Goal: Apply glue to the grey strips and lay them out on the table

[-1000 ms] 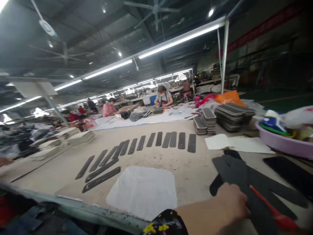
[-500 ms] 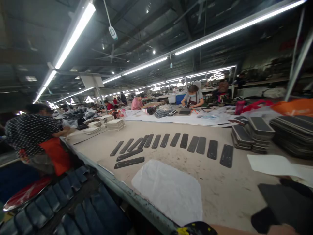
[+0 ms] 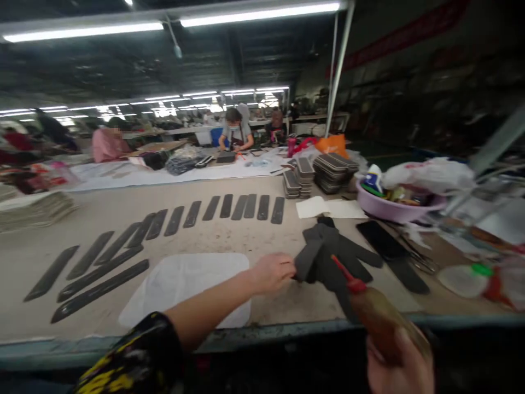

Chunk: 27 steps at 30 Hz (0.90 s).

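My left hand (image 3: 273,273) reaches across the table with its fingers pressed together on the edge of a dark grey strip (image 3: 304,265). That strip belongs to a loose, fanned pile of dark pieces (image 3: 328,246). My right hand (image 3: 402,361), at the lower right, is wrapped round a brownish squeeze bottle (image 3: 379,314). Its red nozzle (image 3: 348,276) points up and left over the pile. Left of my hands, several glossy dark strips (image 3: 174,220) lie in a curved row. A white sheet (image 3: 188,282) lies partly beneath my left forearm.
Stacks of dark-topped pads (image 3: 334,172) stand at the back right, near a lilac basin (image 3: 400,207) of supplies. A phone (image 3: 381,239) and scissors (image 3: 422,262) lie to the right. Pale stacked sheets (image 3: 36,210) are at left. A co-worker (image 3: 235,134) works across the table.
My view has swung right and down. My left forearm now stretches over the table to the dark pile, and my right hand with the bottle has come into sight.
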Each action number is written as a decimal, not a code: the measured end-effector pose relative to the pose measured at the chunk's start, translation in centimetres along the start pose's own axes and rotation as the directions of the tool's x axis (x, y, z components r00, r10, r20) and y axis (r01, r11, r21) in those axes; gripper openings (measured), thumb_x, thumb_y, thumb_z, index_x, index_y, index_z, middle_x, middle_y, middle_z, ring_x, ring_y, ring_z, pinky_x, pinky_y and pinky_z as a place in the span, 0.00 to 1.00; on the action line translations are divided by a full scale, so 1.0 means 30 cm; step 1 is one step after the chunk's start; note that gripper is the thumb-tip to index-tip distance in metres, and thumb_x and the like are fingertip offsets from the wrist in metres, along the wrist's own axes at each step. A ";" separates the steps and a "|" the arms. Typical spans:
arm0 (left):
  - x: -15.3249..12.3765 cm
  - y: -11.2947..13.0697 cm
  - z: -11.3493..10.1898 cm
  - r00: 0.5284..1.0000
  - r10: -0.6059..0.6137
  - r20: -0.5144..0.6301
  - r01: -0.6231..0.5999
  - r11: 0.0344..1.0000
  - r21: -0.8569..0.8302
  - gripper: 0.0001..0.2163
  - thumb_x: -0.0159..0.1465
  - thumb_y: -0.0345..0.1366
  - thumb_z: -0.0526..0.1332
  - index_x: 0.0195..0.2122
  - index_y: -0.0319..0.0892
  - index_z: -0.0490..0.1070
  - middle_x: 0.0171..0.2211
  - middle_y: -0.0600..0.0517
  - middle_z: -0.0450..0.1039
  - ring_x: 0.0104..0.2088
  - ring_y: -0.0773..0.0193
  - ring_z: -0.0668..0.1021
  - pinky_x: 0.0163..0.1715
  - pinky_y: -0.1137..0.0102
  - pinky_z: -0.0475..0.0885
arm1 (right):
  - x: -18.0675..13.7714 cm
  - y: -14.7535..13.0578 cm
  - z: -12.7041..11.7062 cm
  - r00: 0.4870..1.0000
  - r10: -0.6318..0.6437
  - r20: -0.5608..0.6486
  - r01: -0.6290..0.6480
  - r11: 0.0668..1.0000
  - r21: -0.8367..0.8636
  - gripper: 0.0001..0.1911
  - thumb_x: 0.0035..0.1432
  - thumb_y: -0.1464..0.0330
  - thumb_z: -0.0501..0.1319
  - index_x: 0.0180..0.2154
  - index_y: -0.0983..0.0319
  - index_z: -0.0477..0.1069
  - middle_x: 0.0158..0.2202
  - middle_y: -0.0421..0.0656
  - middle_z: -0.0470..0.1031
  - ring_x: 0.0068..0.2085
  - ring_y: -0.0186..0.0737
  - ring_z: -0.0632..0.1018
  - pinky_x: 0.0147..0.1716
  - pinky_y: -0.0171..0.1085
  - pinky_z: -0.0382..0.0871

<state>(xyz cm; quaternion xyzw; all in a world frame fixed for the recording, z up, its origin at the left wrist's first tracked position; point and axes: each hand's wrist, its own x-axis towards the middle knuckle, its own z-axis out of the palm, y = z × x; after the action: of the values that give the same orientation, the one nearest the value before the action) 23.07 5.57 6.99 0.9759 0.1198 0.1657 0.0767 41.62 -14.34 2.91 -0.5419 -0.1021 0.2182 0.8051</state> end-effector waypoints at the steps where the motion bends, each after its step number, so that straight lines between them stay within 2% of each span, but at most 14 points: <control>1: -0.075 -0.026 -0.035 0.999 0.017 0.041 -0.017 1.000 0.016 0.10 0.66 0.31 0.50 0.39 0.40 0.71 0.40 0.48 0.72 0.41 0.63 0.73 0.44 0.68 0.69 | 0.000 0.003 -0.001 0.998 0.031 -0.047 -0.030 0.999 0.033 0.18 0.47 0.62 0.68 0.40 0.59 0.67 0.38 0.43 0.67 0.33 0.40 0.72 0.24 0.34 0.65; 3: -0.231 -0.069 -0.104 0.991 0.012 0.133 -0.021 0.998 0.062 0.13 0.66 0.28 0.48 0.41 0.42 0.71 0.41 0.48 0.72 0.42 0.62 0.72 0.46 0.67 0.68 | -0.011 0.017 0.021 0.994 0.078 -0.075 -0.072 0.994 0.083 0.22 0.44 0.62 0.69 0.41 0.57 0.66 0.39 0.43 0.67 0.33 0.41 0.72 0.23 0.32 0.63; 5: -0.376 -0.099 -0.162 0.968 -0.029 0.248 0.016 0.998 0.052 0.15 0.65 0.26 0.47 0.41 0.45 0.72 0.41 0.49 0.73 0.43 0.62 0.73 0.48 0.67 0.68 | -0.032 0.033 0.053 0.994 0.099 -0.044 -0.095 0.992 0.085 0.25 0.42 0.62 0.69 0.43 0.57 0.66 0.40 0.43 0.67 0.34 0.40 0.72 0.23 0.31 0.63; 8: -0.547 -0.139 -0.206 0.928 -0.144 0.345 0.163 0.986 -0.028 0.17 0.63 0.25 0.47 0.41 0.49 0.73 0.42 0.52 0.74 0.44 0.63 0.74 0.49 0.69 0.68 | -0.072 0.057 0.090 0.990 0.135 0.030 -0.137 0.990 0.041 0.28 0.42 0.61 0.70 0.45 0.57 0.64 0.40 0.41 0.67 0.34 0.38 0.72 0.24 0.30 0.64; 11: -0.655 -0.167 -0.199 0.864 -0.291 0.410 0.362 0.926 -0.105 0.18 0.62 0.26 0.49 0.41 0.53 0.74 0.46 0.58 0.73 0.46 0.64 0.74 0.50 0.71 0.67 | -0.110 0.082 0.114 0.982 0.163 0.096 -0.164 0.986 0.000 0.29 0.42 0.61 0.71 0.45 0.57 0.64 0.40 0.41 0.67 0.35 0.38 0.72 0.26 0.30 0.66; 13: -0.698 -0.165 -0.170 0.836 -0.413 0.360 0.473 0.876 -0.093 0.17 0.61 0.27 0.50 0.41 0.52 0.74 0.47 0.58 0.72 0.47 0.64 0.74 0.51 0.71 0.68 | -0.132 0.101 0.129 0.974 0.181 0.135 -0.180 0.983 -0.018 0.30 0.41 0.61 0.71 0.46 0.57 0.64 0.41 0.42 0.67 0.37 0.39 0.72 0.27 0.30 0.67; 15: -0.723 -0.143 -0.126 0.820 -0.530 0.214 0.552 0.832 -0.058 0.15 0.62 0.30 0.50 0.44 0.48 0.73 0.47 0.53 0.72 0.47 0.62 0.73 0.51 0.68 0.68 | -0.152 0.124 0.144 0.964 0.196 0.178 -0.194 0.981 -0.031 0.30 0.41 0.62 0.72 0.46 0.57 0.64 0.42 0.42 0.67 0.38 0.39 0.72 0.29 0.30 0.68; 17: -0.736 -0.109 -0.074 0.810 -0.584 0.050 0.586 0.810 -0.038 0.13 0.64 0.34 0.53 0.47 0.44 0.72 0.47 0.48 0.71 0.47 0.60 0.73 0.51 0.66 0.69 | -0.171 0.149 0.158 0.955 0.197 0.221 -0.191 0.980 -0.048 0.30 0.41 0.63 0.71 0.46 0.57 0.64 0.44 0.42 0.67 0.40 0.39 0.72 0.31 0.31 0.68; 19: -0.742 -0.074 -0.025 0.823 -0.565 -0.049 0.564 0.825 -0.036 0.12 0.64 0.36 0.55 0.46 0.43 0.72 0.45 0.46 0.71 0.45 0.60 0.74 0.49 0.65 0.71 | -0.190 0.174 0.170 0.948 0.184 0.259 -0.169 0.982 -0.081 0.30 0.42 0.63 0.71 0.47 0.57 0.63 0.44 0.42 0.67 0.41 0.40 0.71 0.34 0.32 0.69; 22: -0.749 -0.041 0.022 0.864 -0.486 -0.134 0.481 0.874 -0.069 0.09 0.65 0.34 0.55 0.42 0.43 0.74 0.41 0.47 0.72 0.43 0.62 0.74 0.46 0.67 0.72 | -0.218 0.201 0.188 0.935 0.151 0.322 -0.105 0.982 -0.157 0.29 0.44 0.63 0.70 0.47 0.58 0.63 0.44 0.42 0.67 0.42 0.40 0.71 0.38 0.35 0.68; 27: -0.765 -0.036 0.044 0.862 -0.438 -0.254 0.427 0.899 -0.100 0.09 0.65 0.32 0.56 0.41 0.42 0.75 0.40 0.46 0.73 0.42 0.63 0.75 0.44 0.67 0.74 | -0.278 0.208 0.241 0.878 0.065 0.475 0.103 0.942 -0.321 0.27 0.47 0.61 0.69 0.47 0.60 0.63 0.45 0.44 0.67 0.42 0.41 0.72 0.41 0.37 0.69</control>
<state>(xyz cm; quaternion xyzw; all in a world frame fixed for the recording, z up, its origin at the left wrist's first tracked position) 2.27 0.50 -1.45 0.8904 0.3416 0.2782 0.1146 29.84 -10.24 0.61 -0.5993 -0.3389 0.3167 0.6524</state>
